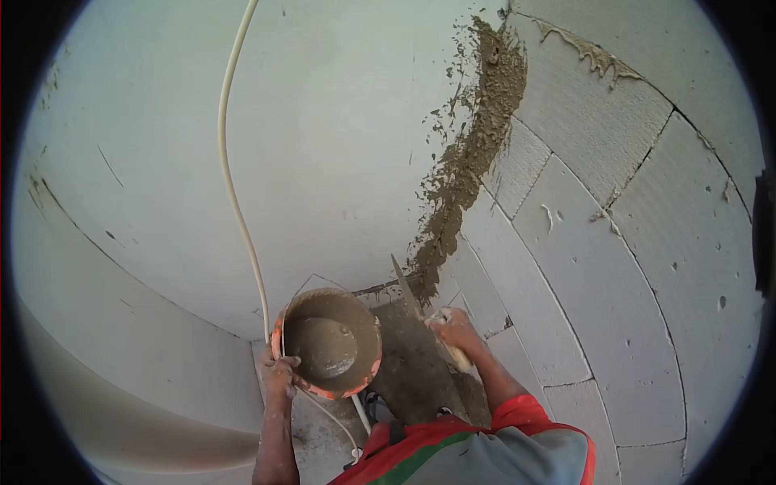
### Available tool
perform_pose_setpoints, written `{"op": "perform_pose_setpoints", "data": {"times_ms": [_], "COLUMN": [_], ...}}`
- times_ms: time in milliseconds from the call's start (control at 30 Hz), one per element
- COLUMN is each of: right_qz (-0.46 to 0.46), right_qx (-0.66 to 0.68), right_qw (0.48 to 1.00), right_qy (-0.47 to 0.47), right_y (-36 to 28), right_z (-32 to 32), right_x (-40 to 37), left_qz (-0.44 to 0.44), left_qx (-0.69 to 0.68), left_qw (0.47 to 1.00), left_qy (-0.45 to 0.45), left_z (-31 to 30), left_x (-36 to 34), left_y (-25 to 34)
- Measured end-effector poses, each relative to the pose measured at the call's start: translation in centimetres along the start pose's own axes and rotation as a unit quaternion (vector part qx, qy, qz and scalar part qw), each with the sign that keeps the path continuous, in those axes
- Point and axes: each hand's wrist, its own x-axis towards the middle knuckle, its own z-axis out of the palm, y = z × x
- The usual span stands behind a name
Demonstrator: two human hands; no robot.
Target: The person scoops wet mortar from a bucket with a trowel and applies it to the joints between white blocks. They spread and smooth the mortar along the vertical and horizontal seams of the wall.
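My left hand [282, 375] is closed on the near left side of an orange bucket [376, 365], thumb over the rim. Wet grey mortar [323, 343] lies inside the bucket and coats its inner wall. In my right hand [453, 326] is a trowel [406, 289], its narrow blade pointing up toward the wall corner and its pale wooden handle emerging below the fist. Just beyond the blade tip, a rough band of brown-grey mortar [477, 137] runs up the corner joint, with splashes on the smooth wall beside it.
A pale hose [229, 153] hangs down the smooth wall [339, 162] and passes behind the bucket's left side. At right rises a wall of large grey blocks [598, 283] with mortar joints. My shoes stand on a dusty floor [408, 347] below.
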Motion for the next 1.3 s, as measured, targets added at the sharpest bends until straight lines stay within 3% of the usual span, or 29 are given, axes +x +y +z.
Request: {"op": "perform_pose_setpoints", "data": {"times_ms": [67, 133, 200, 233, 333, 367, 467, 533, 633, 733, 933, 967, 1067, 1167, 1300], "right_qz": [0.033, 0.004, -0.025, 0.008, -0.027, -0.025, -0.002, -0.031, 0.028, 0.020, -0.159, -0.144, -0.146, -0.198, -0.352], "right_qx": [-0.150, -0.321, -0.399, -0.396, -0.401, -0.460, -0.473, -0.460, -0.428, -0.428, -0.589, -0.623, -0.636, -0.583, -0.459], "right_qw": [0.984, 0.939, 0.915, 0.917, 0.912, 0.887, 0.879, 0.878, 0.890, 0.884, 0.731, 0.722, 0.721, 0.754, 0.804], "right_qy": [-0.091, -0.123, -0.062, -0.040, 0.079, 0.031, 0.064, 0.125, 0.156, 0.188, 0.304, 0.265, 0.233, 0.227, 0.135], "right_y": [2.1, 0.2, -1.1, -3.0, -11.4, -16.9, -23.8, -27.0, -31.9, -35.1, -33.8, -33.9, -34.2, -34.0, -33.1], "right_z": [-2.4, -5.5, -7.9, -9.5, -14.1, -15.7, -20.3, -22.6, -24.9, -26.2, -28.0, -28.4, -27.4, -25.6, -24.1], "right_x": [3.5, 7.6, 12.3, 14.2, 15.6, 13.7, 12.1, 10.5, 8.0, 6.3, 5.9, 5.4, 3.3, 1.2, 0.6], "left_qz": [-0.007, -0.003, 0.012, 0.023, 0.067, 0.085, 0.003, -0.004, 0.020, 0.048, 0.007, 0.000, -0.019, -0.007, 0.029], "left_qx": [0.003, 0.020, 0.025, 0.019, 0.013, 0.015, 0.025, 0.054, 0.044, 0.055, 0.035, 0.029, 0.011, -0.007, -0.024], "left_qw": [1.000, 0.999, 0.998, 0.998, 0.995, 0.994, 0.994, 0.992, 0.991, 0.988, 0.994, 0.994, 0.996, 0.998, 0.999], "left_qy": [-0.005, -0.033, -0.050, -0.056, -0.067, -0.071, -0.104, -0.110, -0.127, -0.134, -0.098, -0.104, -0.088, -0.067, -0.003], "left_z": [0.9, 1.0, 0.5, 0.5, 0.7, 0.8, 1.0, 0.9, 0.2, -0.1, -0.2, -0.5, -1.1, -2.7, -4.7], "left_x": [-0.4, 0.1, 1.2, 1.8, 3.1, 3.4, 1.5, 2.1, 4.5, 6.2, 5.6, 4.7, 4.6, 4.5, 1.7], "left_y": [0.8, 0.5, -0.6, -1.3, -3.1, -3.4, -0.6, -0.8, -3.5, -5.5, -5.3, -4.5, -3.6, -3.6, -0.4]}}
